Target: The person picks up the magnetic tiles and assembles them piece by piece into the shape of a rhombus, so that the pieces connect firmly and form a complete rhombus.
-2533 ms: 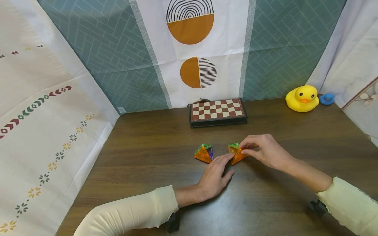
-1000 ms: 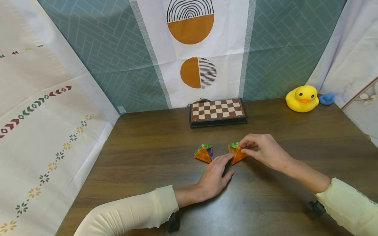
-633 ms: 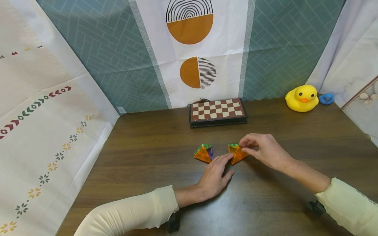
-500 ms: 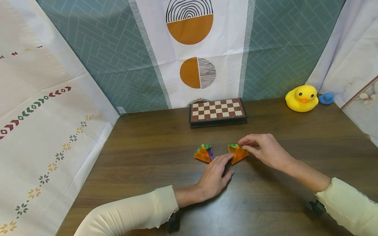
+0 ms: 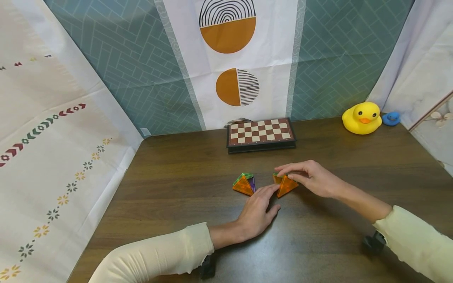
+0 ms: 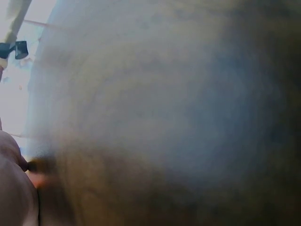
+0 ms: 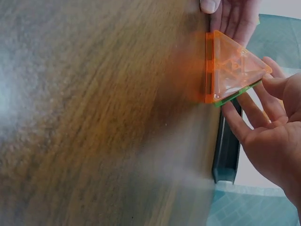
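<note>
Two small pyramids of see-through magnetic tiles sit on the brown table. The left pyramid (image 5: 242,185) shows orange, green and purple tiles. The right pyramid (image 5: 288,186), orange and green, stands between the hands. My left hand (image 5: 257,212) lies low with straight fingers, its fingertips at the right pyramid's left side. My right hand (image 5: 315,179) holds that pyramid from above: in the right wrist view the thumb is at the tip of the orange tile (image 7: 235,66), with fingers behind the green one. The left wrist view is mostly blurred tabletop.
A folded chessboard box (image 5: 262,135) stands at the table's back edge. At the back right are a yellow rubber duck (image 5: 362,118) and a small blue duck (image 5: 391,118). Patterned cloths hang behind and at the sides.
My right hand has shifted left from the right pyramid's edge, its fingers now reaching over the top and far side. More of the orange front tile shows. My left hand has stayed put.
</note>
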`<state>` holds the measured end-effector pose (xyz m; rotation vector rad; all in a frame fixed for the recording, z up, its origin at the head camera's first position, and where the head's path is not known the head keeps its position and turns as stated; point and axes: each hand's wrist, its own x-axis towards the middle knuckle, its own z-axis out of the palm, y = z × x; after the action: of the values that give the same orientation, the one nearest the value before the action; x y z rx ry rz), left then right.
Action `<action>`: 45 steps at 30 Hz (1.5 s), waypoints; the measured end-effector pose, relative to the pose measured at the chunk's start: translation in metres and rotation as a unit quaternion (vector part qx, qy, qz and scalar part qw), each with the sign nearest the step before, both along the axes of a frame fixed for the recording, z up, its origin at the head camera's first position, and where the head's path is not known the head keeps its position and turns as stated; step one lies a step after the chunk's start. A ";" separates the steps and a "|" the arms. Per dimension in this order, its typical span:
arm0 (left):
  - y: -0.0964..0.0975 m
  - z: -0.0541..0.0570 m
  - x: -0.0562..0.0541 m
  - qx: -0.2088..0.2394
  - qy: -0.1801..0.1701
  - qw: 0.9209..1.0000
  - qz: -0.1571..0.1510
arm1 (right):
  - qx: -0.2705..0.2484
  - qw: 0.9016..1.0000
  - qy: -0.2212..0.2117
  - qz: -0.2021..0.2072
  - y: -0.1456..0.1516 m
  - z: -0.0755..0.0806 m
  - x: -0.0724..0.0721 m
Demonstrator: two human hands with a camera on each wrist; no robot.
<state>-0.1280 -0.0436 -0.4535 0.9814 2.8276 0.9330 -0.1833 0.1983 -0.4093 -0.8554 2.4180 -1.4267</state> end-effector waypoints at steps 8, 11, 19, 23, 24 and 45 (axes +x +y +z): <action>0.000 0.000 -0.001 0.002 0.004 1.000 0.000 | 0.003 1.000 0.001 0.000 -0.001 0.000 -0.002; 0.000 0.000 -0.001 0.001 0.003 1.000 0.000 | 0.002 1.000 -0.001 0.000 -0.001 0.000 -0.002; 0.000 -0.001 -0.001 0.001 0.008 1.000 0.002 | 0.003 1.000 -0.013 -0.001 0.000 0.001 0.000; 0.000 -0.001 -0.001 0.002 0.005 1.000 0.002 | 0.000 1.000 -0.024 -0.001 0.001 0.000 0.000; 0.000 -0.001 -0.001 0.002 0.004 1.000 0.002 | 0.000 1.000 -0.026 -0.001 0.001 0.000 0.001; -0.031 0.031 0.002 0.126 -0.022 0.991 -0.027 | 0.032 0.999 0.001 -0.018 0.000 -0.006 0.006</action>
<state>-0.1259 -0.0743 -0.4224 1.0392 2.6788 1.3110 -0.1772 0.1980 -0.4155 -0.8044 2.4782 -1.3530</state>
